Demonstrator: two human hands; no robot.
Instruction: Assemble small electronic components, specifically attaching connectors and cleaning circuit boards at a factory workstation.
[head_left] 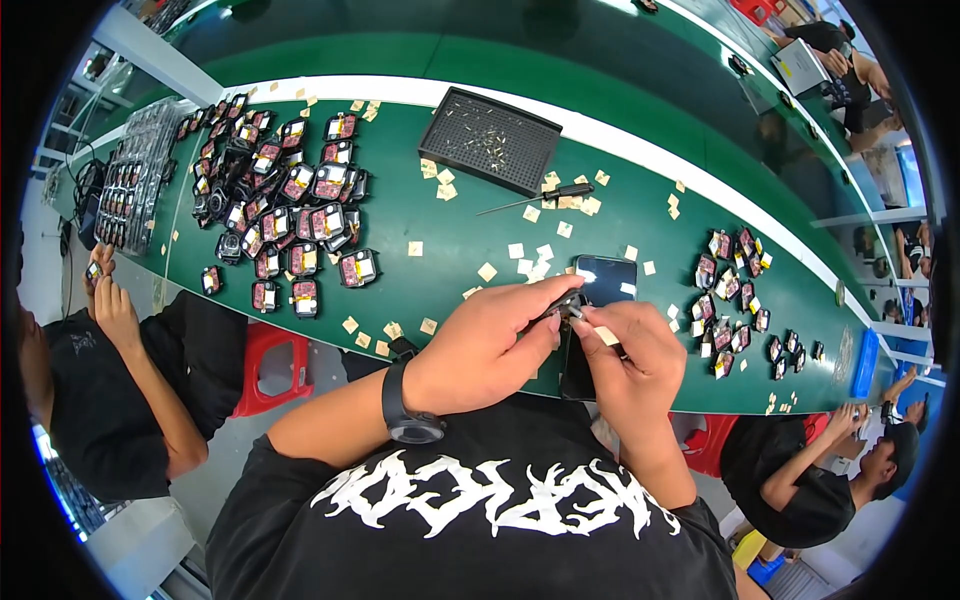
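My left hand [485, 345], with a black watch on its wrist, is closed around a small black device [570, 300] near the table's front edge. The fingers cover most of that device. My right hand [640, 360] pinches something small and pale against the device's right side; its kind cannot be made out. A small cream paper square [607, 336] shows by the right fingertips. Just beyond both hands lies a phone [606, 277] with a dark glossy screen. Part of a dark flat object [577, 372] shows between my hands, at the table edge.
On the green table [400, 300], many black-cased units with red boards [320, 220] pile up at left, with a smaller group [735, 290] at right. A black tray of small metal parts [490, 140] and a screwdriver [540, 198] lie ahead. Co-workers sit on both sides.
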